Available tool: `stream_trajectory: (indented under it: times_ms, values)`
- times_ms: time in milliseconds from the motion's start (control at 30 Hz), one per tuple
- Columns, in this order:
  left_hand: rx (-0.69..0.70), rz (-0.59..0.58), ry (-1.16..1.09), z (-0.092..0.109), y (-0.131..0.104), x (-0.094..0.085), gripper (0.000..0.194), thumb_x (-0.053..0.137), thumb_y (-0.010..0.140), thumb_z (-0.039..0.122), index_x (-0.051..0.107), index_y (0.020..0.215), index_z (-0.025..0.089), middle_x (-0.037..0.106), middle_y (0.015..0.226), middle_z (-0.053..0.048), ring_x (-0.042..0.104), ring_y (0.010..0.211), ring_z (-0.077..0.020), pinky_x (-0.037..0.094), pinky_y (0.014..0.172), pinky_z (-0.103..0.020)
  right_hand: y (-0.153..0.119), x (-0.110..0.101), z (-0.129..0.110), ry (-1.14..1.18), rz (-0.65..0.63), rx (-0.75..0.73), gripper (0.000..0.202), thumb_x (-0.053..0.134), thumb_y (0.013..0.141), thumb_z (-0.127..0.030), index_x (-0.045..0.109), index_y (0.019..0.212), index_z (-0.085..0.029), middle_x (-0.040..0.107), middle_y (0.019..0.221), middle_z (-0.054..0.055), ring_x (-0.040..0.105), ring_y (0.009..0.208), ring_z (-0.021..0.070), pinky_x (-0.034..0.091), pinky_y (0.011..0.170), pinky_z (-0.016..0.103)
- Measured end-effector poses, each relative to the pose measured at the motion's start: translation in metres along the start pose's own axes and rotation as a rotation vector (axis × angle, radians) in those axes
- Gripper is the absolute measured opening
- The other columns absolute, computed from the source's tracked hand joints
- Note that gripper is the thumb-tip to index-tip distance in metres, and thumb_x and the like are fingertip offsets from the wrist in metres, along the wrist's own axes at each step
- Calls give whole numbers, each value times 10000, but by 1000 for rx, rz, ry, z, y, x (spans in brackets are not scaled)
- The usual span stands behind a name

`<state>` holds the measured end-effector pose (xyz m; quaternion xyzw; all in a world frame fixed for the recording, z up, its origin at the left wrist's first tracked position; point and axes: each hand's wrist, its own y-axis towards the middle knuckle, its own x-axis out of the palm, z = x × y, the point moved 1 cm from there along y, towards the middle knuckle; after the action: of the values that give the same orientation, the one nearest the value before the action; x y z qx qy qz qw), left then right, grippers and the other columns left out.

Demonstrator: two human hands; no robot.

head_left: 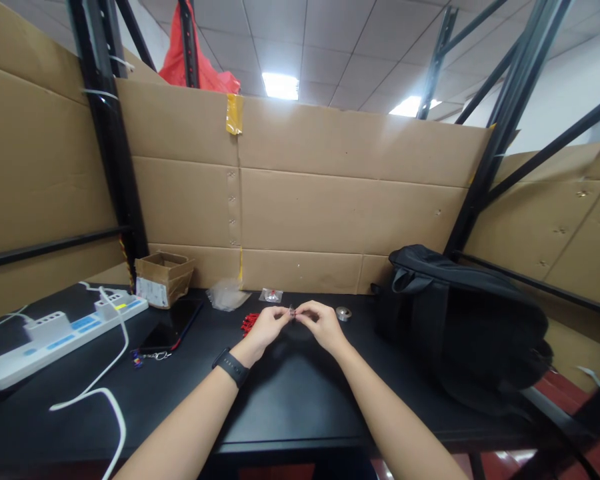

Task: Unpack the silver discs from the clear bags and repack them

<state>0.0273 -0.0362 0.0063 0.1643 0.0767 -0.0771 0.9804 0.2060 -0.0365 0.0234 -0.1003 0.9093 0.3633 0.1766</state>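
My left hand (267, 328) and my right hand (324, 321) meet above the middle of the black table (290, 413). Both are closed in a pinch, fingertips almost touching. Between them is a tiny greyish piece (293, 312), too small to name. A black watch (231, 367) is on my left wrist. Just left of my left hand lies a heap of small red pieces (249, 324), partly covered by the hand. Beyond the hands is a small clear packet (271, 295) with something red inside. A small round silvery item (344, 313) rests right of my right hand.
A crumpled clear plastic bag (227, 295), a dark phone or tablet (171, 327), an open cardboard box (164, 277) and a white power strip (63, 337) with a loose cable lie left. On the right stands a black backpack (460, 327). A cardboard wall (340, 200) closes the back.
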Motion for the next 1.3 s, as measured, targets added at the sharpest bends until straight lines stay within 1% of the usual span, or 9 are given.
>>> stream_trajectory:
  times_ms: [133,233,433,567,767,967,1067,1167,1300]
  values:
    - [-31,-23,-1,-3,0,1,423,664,793,529,752,879,124,758,927,-97,659,885,-232,475,825,-321,0,0,-4,-163,-49,-89,129,610,927,-323,710,896,-249,680,915,50,637,780,192,517,679,304]
    - [-6,-48,37,-7,3,-2,377,632,821,497,726,826,132,744,872,-81,650,847,-215,477,811,-311,-1,3,-6,-220,-77,-114,130,543,958,-264,668,929,-242,639,946,53,611,833,190,510,737,305]
    - [151,234,374,-2,7,-23,211,566,874,347,710,978,233,706,1075,-55,613,1051,-226,436,980,-366,-6,2,-4,-392,-161,-127,113,540,923,-137,601,928,-233,576,1037,57,566,982,204,482,896,346]
    - [214,57,642,11,-4,-19,185,657,824,388,753,960,307,692,1132,-35,544,1156,-282,384,1020,-431,-7,-4,-4,-425,-174,-125,128,527,924,-121,585,948,-232,562,1042,54,552,990,206,477,902,351]
    - [183,-95,750,9,-11,-6,211,641,837,457,768,955,337,689,1125,-42,526,1140,-306,399,944,-414,-6,-8,11,-473,-174,-95,118,548,909,-112,584,933,-222,567,1021,53,551,969,207,475,884,347]
    - [153,-74,877,1,-6,-22,210,629,833,338,732,1016,342,700,1108,-43,537,1102,-315,377,921,-439,-5,-18,36,-635,-138,57,110,593,868,-105,623,838,-207,597,964,57,563,926,210,450,859,340]
    - [102,49,999,0,-4,-43,310,607,806,217,700,1086,313,693,1136,-61,523,1121,-314,368,924,-449,-2,-30,44,-663,-118,136,92,584,903,-183,655,851,-211,623,992,57,574,970,210,431,885,335]
    - [-20,136,1097,-2,-2,-68,344,567,809,169,703,1096,303,676,1196,-70,505,1150,-317,370,916,-451,-1,-51,52,-755,-59,302,143,571,919,-245,679,1012,-235,639,1137,68,560,1094,236,406,921,366]
    - [-117,35,1123,-4,-1,-85,159,640,797,289,758,899,315,698,1123,-46,518,1125,-328,370,916,-461,-6,-84,65,-870,-31,588,285,614,875,-296,670,1151,-253,618,1273,100,521,1206,309,387,930,440]
